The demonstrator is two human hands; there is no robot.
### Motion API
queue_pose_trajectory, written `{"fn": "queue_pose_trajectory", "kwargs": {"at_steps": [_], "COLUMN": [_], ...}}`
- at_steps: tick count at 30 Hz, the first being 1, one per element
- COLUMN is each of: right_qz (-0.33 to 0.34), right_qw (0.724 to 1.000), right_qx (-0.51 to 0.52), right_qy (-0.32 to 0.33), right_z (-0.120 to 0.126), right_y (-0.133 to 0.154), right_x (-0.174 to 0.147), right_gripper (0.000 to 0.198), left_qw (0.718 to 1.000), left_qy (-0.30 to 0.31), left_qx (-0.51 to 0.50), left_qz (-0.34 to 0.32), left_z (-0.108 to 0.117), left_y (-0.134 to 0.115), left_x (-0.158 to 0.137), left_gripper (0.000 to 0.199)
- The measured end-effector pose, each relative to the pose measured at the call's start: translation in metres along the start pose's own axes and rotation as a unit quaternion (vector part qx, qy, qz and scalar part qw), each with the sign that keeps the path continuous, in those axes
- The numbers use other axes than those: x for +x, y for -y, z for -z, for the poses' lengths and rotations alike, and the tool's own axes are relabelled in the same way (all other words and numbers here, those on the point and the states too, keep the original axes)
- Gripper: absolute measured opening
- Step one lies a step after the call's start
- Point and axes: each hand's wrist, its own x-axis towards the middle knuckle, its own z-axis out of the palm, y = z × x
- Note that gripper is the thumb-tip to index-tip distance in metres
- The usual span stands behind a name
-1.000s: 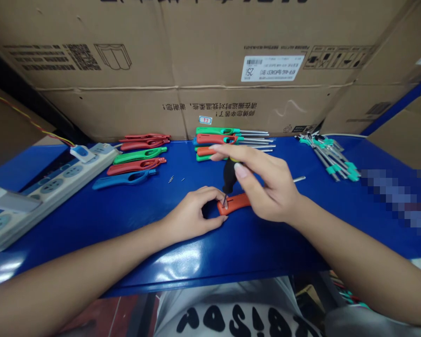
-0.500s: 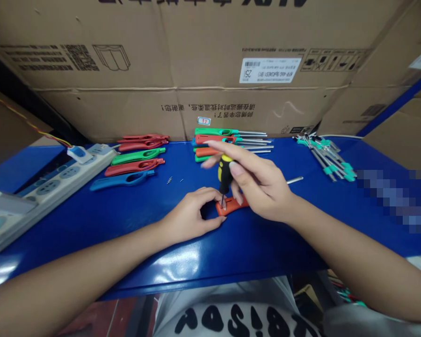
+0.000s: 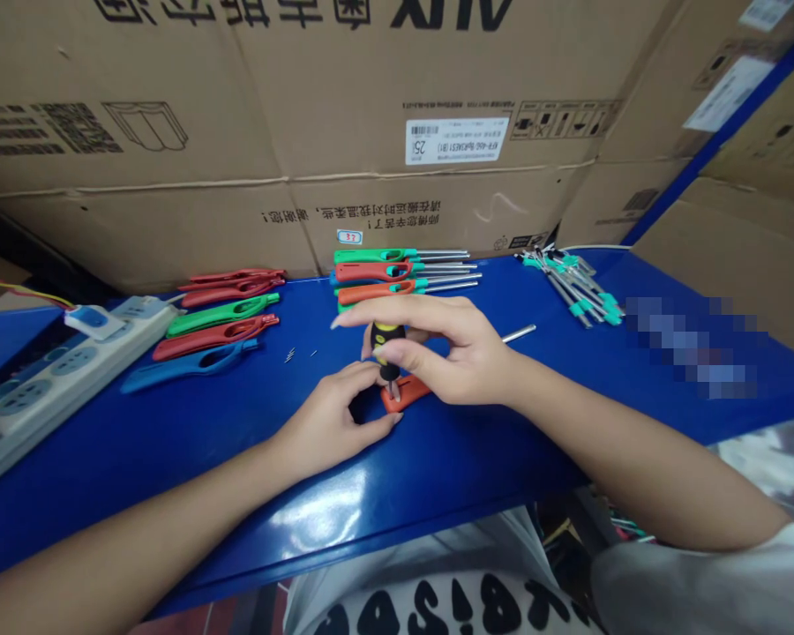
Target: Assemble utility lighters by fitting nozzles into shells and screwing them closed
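Observation:
An orange long-necked lighter lies on the blue table, its metal tube sticking out to the right beyond my hand. My left hand grips the lighter's near end between thumb and fingers. My right hand is closed round a short black-and-yellow screwdriver, which stands nearly upright with its tip on the lighter's end. The screw spot under the tip is too small to make out. Left of my hands lie several tiny screws.
Red, green and blue lighter shells lie in a row at the left, beside a white power strip. Lighters with metal tubes are stacked at the back. Metal tubes with teal parts lie at the right. A cardboard box stands behind.
The view has swung to the right, so everything sits further left. The screwdriver is more upright, and my right forefinger now stretches across above its handle.

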Motion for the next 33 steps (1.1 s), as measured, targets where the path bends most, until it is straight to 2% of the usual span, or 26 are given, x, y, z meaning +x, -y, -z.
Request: {"fn": "queue_pose_trajectory", "kwargs": {"at_steps": [3,5,6,9,11,13,15,17,21,23,25,27,29,33], "right_qz": [0.098,0.141,0.133,0.024,-0.006,0.017,0.052,0.054,-0.007,-0.005,0.020,0.054,0.080,0.061], "right_qw": [0.982,0.972,0.979,1.000,0.999,0.997,0.990,0.989,0.999,0.998,0.999,0.992,0.984,0.996], "right_qx": [-0.137,-0.167,-0.144,-0.002,0.040,-0.003,-0.079,-0.110,0.030,0.063,0.007,-0.086,-0.130,0.009], "right_qy": [-0.090,-0.084,-0.062,0.006,-0.011,-0.069,-0.108,-0.085,0.009,0.009,-0.028,-0.071,-0.092,-0.065], "right_z": [-0.001,0.000,0.000,0.000,-0.002,-0.003,-0.003,-0.003,-0.005,-0.007,-0.009,-0.011,-0.012,-0.012], "right_y": [-0.007,-0.008,-0.007,-0.002,-0.001,-0.004,-0.006,-0.005,0.001,0.000,-0.004,-0.009,-0.009,0.000], "right_x": [-0.003,-0.004,-0.004,0.000,0.002,0.002,0.000,-0.001,0.002,0.002,0.000,-0.003,-0.004,0.001], "right_gripper": [0.029,0.032,0.034,0.042,0.035,0.029,0.032,0.034,0.038,0.036,0.031,0.036,0.038,0.035], "left_qw": [1.000,1.000,1.000,1.000,1.000,1.000,1.000,1.000,1.000,1.000,1.000,1.000,1.000,1.000], "left_qy": [-0.009,-0.010,-0.008,-0.004,-0.003,-0.004,-0.006,-0.007,-0.002,-0.004,-0.011,-0.014,-0.014,-0.005], "left_qx": [0.007,0.008,0.008,0.001,0.001,0.005,0.004,-0.003,-0.007,-0.004,0.000,0.002,0.002,-0.001], "left_qz": [-0.007,-0.011,-0.010,-0.005,-0.004,0.000,0.001,-0.003,-0.010,-0.009,-0.007,-0.004,-0.005,-0.008], "left_z": [0.000,0.000,0.000,0.001,0.001,0.001,0.000,0.000,0.000,0.000,-0.001,-0.002,-0.001,0.000], "left_y": [0.000,0.000,-0.001,-0.003,-0.003,-0.002,-0.001,-0.001,-0.002,-0.001,0.000,0.001,0.000,-0.002], "left_x": [0.000,0.001,0.001,0.001,0.001,0.001,0.000,0.000,0.001,0.002,0.001,0.000,0.000,0.001], "left_gripper": [0.022,0.023,0.022,0.020,0.021,0.021,0.021,0.022,0.025,0.026,0.026,0.024,0.024,0.029]}}
